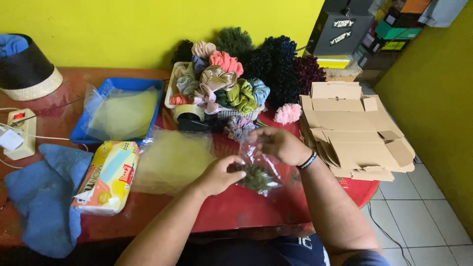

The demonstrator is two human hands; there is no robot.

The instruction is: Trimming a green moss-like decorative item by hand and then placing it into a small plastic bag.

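Head view. The left hand (pixel 217 175) is curled, its fingers closed on the lower side of a clear plastic bag (pixel 258 165) that contains a dark green scrunchie (pixel 255 177). The right hand (pixel 278 144), just above and to the right of the left, pinches the bag's open upper edge between thumb and fingers. The bag lies between both hands, over the red table (pixel 236 207). The film appears thin, limp and slippery, the scrunchie soft and light; a pinch at the bag's mouth and a cupped support beneath seem suitable holds. Beyond the hands stands a basket of scrunchies (pixel 217 88); right of the right hand lie flat cardboard boxes (pixel 354 133).
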